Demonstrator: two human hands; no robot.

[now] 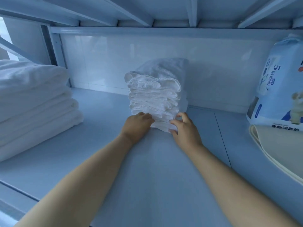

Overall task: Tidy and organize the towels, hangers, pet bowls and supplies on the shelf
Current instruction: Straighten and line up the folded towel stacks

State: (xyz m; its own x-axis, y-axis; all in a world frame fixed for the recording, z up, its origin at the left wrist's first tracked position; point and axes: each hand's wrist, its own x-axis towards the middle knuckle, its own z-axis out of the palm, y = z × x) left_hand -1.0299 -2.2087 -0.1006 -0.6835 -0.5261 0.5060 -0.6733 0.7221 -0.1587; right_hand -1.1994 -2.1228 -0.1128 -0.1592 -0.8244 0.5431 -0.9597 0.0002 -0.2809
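Observation:
A tall stack of small folded white towels [155,94] stands in the middle of the pale blue shelf [101,145], close to the back wall. My left hand [136,125] presses against the stack's bottom left corner with fingers curled onto the lowest towels. My right hand [184,126] grips the bottom right corner, thumb and fingers on the lowest layers. Both forearms reach in from the front edge.
A stack of large folded white towels [32,102] fills the shelf's left side. At the right stands a blue-and-white pack of pet pads [278,82] on cream flat mats [278,154]. The upper shelf's underside [147,12] hangs close overhead.

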